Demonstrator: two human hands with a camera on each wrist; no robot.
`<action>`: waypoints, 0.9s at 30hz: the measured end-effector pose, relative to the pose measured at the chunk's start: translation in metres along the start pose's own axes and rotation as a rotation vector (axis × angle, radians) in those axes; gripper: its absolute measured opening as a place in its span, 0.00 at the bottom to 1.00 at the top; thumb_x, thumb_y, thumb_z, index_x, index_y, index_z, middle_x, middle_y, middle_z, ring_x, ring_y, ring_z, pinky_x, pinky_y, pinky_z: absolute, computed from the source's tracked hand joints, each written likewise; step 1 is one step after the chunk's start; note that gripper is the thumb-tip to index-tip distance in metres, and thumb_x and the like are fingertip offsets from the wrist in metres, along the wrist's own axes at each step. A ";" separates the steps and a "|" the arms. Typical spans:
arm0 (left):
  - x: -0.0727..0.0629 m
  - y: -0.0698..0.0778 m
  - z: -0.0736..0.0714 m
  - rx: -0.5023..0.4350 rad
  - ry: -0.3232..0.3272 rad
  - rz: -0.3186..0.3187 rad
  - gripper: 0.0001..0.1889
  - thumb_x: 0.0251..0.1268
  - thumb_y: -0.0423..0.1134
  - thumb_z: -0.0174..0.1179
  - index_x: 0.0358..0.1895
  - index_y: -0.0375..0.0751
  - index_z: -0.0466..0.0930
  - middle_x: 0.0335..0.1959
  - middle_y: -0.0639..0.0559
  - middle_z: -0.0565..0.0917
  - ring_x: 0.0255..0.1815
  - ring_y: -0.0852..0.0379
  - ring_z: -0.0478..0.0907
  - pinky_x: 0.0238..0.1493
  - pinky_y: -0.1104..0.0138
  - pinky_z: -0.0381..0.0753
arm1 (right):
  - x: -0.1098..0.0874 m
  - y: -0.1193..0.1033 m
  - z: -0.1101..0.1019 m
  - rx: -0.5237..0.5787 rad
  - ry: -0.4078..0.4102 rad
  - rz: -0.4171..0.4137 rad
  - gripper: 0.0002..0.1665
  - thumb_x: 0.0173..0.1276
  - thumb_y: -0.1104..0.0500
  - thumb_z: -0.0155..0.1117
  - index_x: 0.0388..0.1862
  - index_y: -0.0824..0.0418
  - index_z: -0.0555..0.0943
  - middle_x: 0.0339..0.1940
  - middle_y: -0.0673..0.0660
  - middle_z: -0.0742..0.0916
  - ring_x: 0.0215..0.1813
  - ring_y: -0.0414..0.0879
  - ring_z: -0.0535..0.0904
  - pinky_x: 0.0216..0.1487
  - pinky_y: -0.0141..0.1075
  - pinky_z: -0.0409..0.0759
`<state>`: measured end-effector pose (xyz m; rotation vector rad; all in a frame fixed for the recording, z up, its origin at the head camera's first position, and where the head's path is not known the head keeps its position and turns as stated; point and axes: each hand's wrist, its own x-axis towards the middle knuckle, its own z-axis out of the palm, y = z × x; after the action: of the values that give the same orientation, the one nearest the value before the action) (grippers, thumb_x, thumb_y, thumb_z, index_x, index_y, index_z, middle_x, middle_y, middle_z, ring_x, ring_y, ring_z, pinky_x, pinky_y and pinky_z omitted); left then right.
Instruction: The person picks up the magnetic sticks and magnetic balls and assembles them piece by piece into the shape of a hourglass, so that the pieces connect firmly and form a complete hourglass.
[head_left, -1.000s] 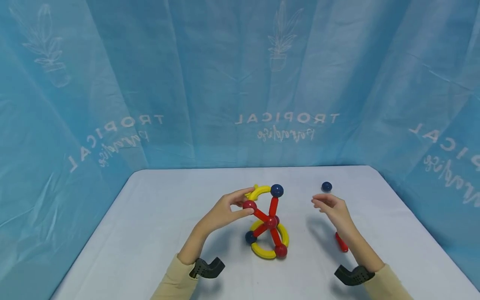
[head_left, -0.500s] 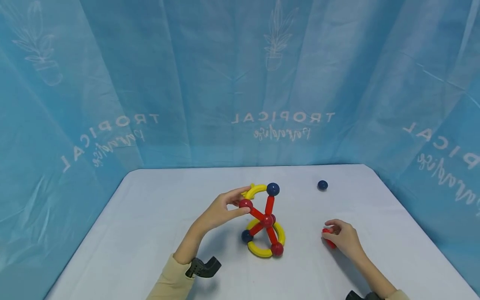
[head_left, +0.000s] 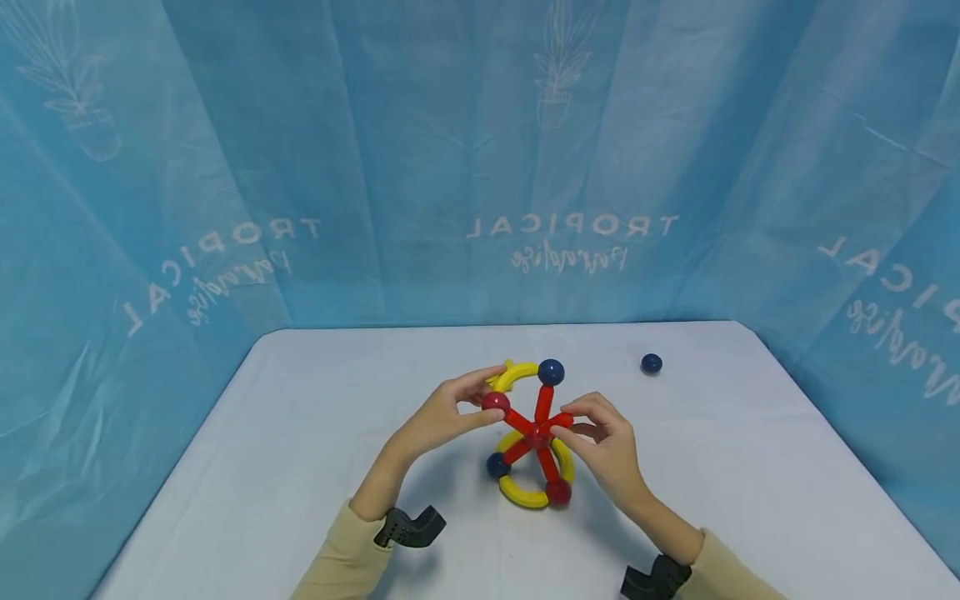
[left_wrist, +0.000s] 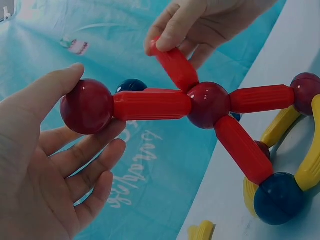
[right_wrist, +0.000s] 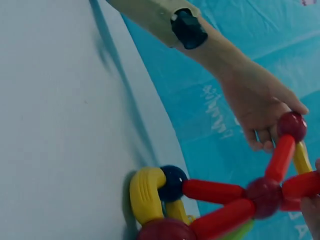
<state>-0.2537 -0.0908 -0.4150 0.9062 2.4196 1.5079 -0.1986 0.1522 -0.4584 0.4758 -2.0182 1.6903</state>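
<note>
The toy of red rods, yellow arcs and red and blue balls stands near the middle of the white tabletop; its yellow ring base rests on the surface, and the rods meet at a dark red hub ball. The left hand pinches the upper-left red ball between thumb and fingers; in the left wrist view the thumb lies on top of that ball and the fingers curl beneath it. The right hand pinches a short red rod by its outer end; the rod's inner end touches the hub. A blue ball tops the upright rod, with a yellow arc joined to it. A loose blue ball lies well apart at the far right of the tabletop; a blue printed curtain encloses the scene.
</note>
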 end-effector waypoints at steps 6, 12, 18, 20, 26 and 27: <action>0.002 -0.002 0.001 -0.007 0.002 0.020 0.32 0.62 0.46 0.62 0.69 0.50 0.65 0.47 0.48 0.83 0.50 0.53 0.75 0.49 0.62 0.75 | -0.001 -0.001 0.009 -0.010 -0.009 -0.064 0.13 0.55 0.71 0.69 0.41 0.67 0.82 0.35 0.58 0.81 0.41 0.38 0.79 0.44 0.26 0.81; 0.001 -0.005 0.001 -0.001 0.002 0.005 0.31 0.62 0.45 0.62 0.69 0.48 0.65 0.47 0.47 0.83 0.50 0.52 0.75 0.49 0.64 0.75 | -0.006 -0.002 0.013 -0.034 -0.027 -0.040 0.12 0.55 0.69 0.70 0.39 0.66 0.81 0.35 0.56 0.81 0.41 0.38 0.78 0.44 0.27 0.81; 0.001 -0.004 0.000 0.008 0.014 0.022 0.31 0.63 0.44 0.62 0.69 0.47 0.65 0.46 0.46 0.83 0.49 0.52 0.76 0.49 0.64 0.75 | -0.005 0.004 0.006 -0.078 -0.054 -0.047 0.14 0.55 0.69 0.70 0.42 0.63 0.81 0.37 0.53 0.82 0.42 0.38 0.79 0.45 0.25 0.80; 0.001 -0.004 0.000 0.006 0.011 0.019 0.31 0.63 0.44 0.61 0.69 0.46 0.65 0.46 0.46 0.83 0.49 0.52 0.75 0.49 0.64 0.75 | -0.003 0.008 -0.001 -0.081 -0.033 -0.065 0.13 0.57 0.70 0.68 0.42 0.64 0.80 0.38 0.52 0.82 0.42 0.39 0.78 0.46 0.24 0.79; 0.002 -0.003 0.001 -0.010 0.002 0.007 0.31 0.63 0.43 0.62 0.69 0.47 0.65 0.45 0.45 0.83 0.49 0.52 0.75 0.48 0.64 0.75 | 0.020 0.047 -0.037 -0.175 0.176 -0.039 0.05 0.65 0.68 0.61 0.38 0.67 0.82 0.36 0.56 0.83 0.40 0.35 0.76 0.44 0.20 0.75; 0.002 -0.003 0.002 -0.013 0.002 0.008 0.31 0.63 0.43 0.62 0.69 0.47 0.65 0.45 0.45 0.83 0.49 0.52 0.75 0.49 0.64 0.75 | 0.027 0.056 -0.045 -0.222 0.214 -0.022 0.05 0.64 0.67 0.62 0.38 0.67 0.82 0.37 0.58 0.83 0.41 0.36 0.76 0.44 0.22 0.75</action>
<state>-0.2562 -0.0894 -0.4181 0.9131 2.4081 1.5260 -0.2458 0.2073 -0.4834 0.2297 -2.0026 1.4163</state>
